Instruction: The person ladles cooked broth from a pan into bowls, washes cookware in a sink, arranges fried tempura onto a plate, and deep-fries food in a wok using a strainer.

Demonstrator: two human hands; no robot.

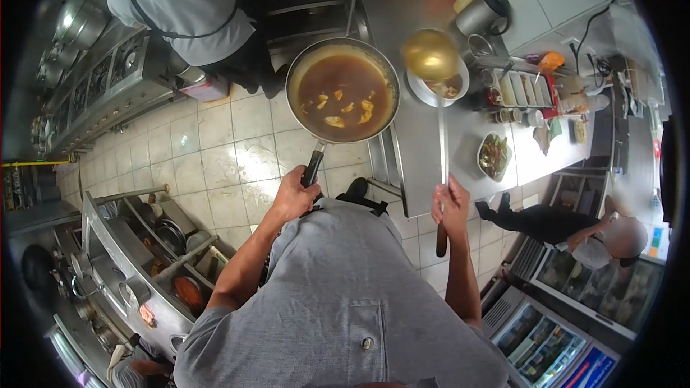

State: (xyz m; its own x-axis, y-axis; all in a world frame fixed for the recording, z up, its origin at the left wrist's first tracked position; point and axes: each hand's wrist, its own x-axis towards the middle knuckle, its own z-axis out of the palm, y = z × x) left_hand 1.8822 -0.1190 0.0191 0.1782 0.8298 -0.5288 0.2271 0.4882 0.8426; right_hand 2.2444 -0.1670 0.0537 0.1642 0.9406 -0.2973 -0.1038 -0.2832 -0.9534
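Left hand: fingers curled closed round the pan's black handle; the hand (293, 195) is at the near end.
Pan: the frying pan (394, 91) sits far of that hand, left of centre, its right rim overlapping the counter (424, 147) from my view; whether it touches, I can't tell.
In the pan: brown sauce (334, 82) with pale yellowish pieces toward the near side.
Right hand: thumb and fingers closed round the ladle's shaft; this hand (451, 205) has the brown grip's end poking out nearward.
Ladle: its golden head (431, 56) is over the far part of the white bowl (463, 80), to the pan's right; contact is unclear.
Counter, right: a white dish of green pieces (481, 167) lies nearer, a metal jug (480, 14) farther.
Others: one person (183, 14) stands far left, another (557, 220) near right.
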